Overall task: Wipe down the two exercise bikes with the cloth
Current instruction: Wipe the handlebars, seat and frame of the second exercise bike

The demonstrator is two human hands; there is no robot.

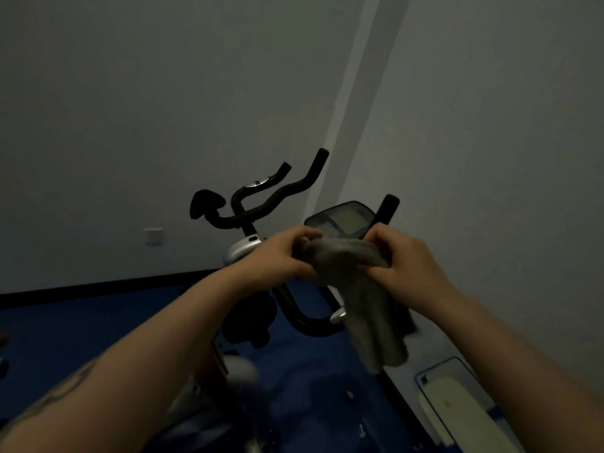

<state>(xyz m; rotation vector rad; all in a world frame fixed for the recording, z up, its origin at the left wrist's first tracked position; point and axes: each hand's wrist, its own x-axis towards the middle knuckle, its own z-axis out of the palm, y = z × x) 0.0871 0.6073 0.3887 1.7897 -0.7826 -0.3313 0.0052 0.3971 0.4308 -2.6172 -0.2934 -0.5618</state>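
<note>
stage: judged early, cloth off both bikes | left hand and right hand each grip clenched on it, bunched before near bike console | far bike beyond | left: wiping both

cloth before console, second bike left behind

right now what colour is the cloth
Grey. The cloth hangs from the left hand and right hand; the head view shows it.
</note>
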